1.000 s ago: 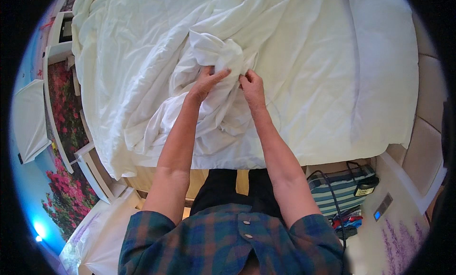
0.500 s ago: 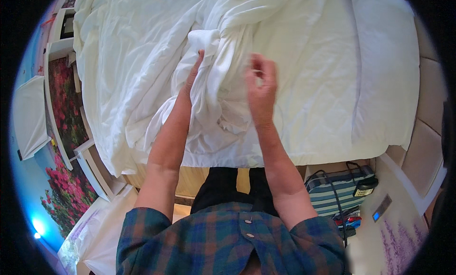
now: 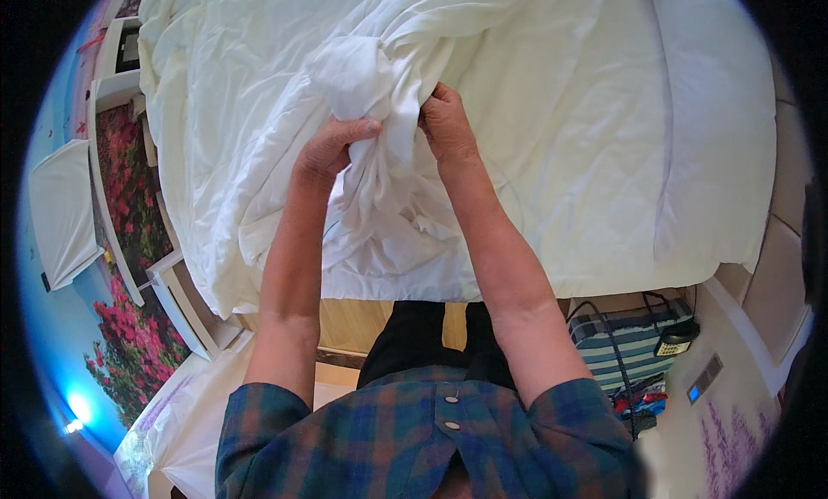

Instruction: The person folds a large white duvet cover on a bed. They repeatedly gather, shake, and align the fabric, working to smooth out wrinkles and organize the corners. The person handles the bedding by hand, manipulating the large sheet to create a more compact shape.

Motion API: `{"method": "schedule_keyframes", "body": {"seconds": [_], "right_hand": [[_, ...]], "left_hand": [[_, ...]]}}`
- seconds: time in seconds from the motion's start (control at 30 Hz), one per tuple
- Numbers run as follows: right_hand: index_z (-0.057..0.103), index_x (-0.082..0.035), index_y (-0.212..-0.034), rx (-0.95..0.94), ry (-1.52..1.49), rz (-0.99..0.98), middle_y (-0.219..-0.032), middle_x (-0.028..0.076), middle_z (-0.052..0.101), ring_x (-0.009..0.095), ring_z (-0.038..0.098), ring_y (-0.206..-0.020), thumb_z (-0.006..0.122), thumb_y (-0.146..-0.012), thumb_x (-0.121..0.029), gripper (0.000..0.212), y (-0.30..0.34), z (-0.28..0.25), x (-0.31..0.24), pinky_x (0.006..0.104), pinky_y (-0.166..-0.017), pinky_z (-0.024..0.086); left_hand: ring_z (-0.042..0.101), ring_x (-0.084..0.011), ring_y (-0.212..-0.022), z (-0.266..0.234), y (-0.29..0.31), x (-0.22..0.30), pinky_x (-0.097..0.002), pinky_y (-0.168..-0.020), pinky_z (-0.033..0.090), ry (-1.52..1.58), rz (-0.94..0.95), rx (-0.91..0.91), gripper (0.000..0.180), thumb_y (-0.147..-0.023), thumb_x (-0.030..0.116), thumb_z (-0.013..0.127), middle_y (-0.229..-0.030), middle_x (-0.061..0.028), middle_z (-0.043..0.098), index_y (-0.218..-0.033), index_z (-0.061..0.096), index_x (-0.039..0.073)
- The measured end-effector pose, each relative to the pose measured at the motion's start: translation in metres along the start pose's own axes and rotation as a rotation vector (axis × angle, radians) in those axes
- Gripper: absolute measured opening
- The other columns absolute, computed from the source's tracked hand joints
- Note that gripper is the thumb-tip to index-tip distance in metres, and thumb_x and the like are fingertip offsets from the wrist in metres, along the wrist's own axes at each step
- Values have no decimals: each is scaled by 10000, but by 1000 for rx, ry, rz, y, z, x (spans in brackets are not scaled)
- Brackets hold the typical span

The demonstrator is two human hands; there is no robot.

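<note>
A bunched white duvet cover (image 3: 352, 78) lies gathered in thick folds on the bed, in front of me. My left hand (image 3: 332, 145) is closed around the bunch from its left side, thumb laid across the cloth. On the other side, my right hand (image 3: 448, 124) pinches the edge of the same bunch, its fingertips partly hidden by the hand. Loose folds hang from between my hands toward the near edge of the bed. Under the bunch, a white sheet (image 3: 561, 163) spreads to the right.
A padded beige headboard (image 3: 783, 180) stands at the right, beside a white pillow-like strip (image 3: 716, 128). Below it are a striped bag (image 3: 617, 348) and a dark telephone (image 3: 677, 337). Along the left runs a white-framed cabinet (image 3: 185, 305) near a flower-patterned wall (image 3: 129, 335).
My right hand has moved left from above the sheet and taken hold of the duvet cover. My left hand has drawn back a little, and the bunch now puffs up above it.
</note>
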State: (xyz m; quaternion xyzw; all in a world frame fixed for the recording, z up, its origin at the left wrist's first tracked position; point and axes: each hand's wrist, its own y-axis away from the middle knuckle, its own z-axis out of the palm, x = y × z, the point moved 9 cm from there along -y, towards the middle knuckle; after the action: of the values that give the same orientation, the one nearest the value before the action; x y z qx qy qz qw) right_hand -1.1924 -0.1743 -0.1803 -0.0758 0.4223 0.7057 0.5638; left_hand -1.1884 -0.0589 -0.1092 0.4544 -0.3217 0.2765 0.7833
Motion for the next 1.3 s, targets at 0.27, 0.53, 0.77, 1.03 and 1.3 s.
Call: {"method": "schedule_keyframes", "body": {"seconds": [0.27,0.53,0.77,1.03,1.3], "right_hand": [[603,9,-835,-16,579,-392,-646,48,574,111,528,-597,576,-769,-112,140,-4,13,-59,269,-596,461],[412,44,-1225,237,656,-134,-1066,171,578,192,593,-882,760,-710,-274,698,-47,-65,-10,308,-710,495],[298,46,-1300,249,303,63,-1076,181,568,215,626,-745,774,-700,-220,811,-49,-36,49,308,-639,511],[582,34,-869,324,917,0,-702,67,612,121,547,-585,722,-734,-172,283,-75,-80,86,273,-519,432],[577,-16,-791,246,474,-224,-685,6,552,96,506,-610,636,-818,-141,141,-12,-37,26,254,-552,417]], "left_hand": [[606,-201,-896,-72,-15,52,-330,-798,489,-449,309,539,412,-687,32,714,-1000,-81,627,-1083,598,23],[599,-208,-859,-91,-33,22,-364,-780,486,-175,171,554,395,-680,50,717,-957,-64,634,-1058,606,31],[642,-256,-845,-112,-35,48,-369,-765,497,-634,461,647,346,-715,80,677,-925,-106,667,-1046,603,10],[646,-322,-911,-116,-27,22,-387,-784,494,-880,336,681,370,-705,207,706,-936,-181,672,-1012,626,18],[614,-216,-932,-105,-19,5,-356,-833,475,-552,123,473,570,-654,269,788,-1012,-94,655,-1129,592,23]]}}
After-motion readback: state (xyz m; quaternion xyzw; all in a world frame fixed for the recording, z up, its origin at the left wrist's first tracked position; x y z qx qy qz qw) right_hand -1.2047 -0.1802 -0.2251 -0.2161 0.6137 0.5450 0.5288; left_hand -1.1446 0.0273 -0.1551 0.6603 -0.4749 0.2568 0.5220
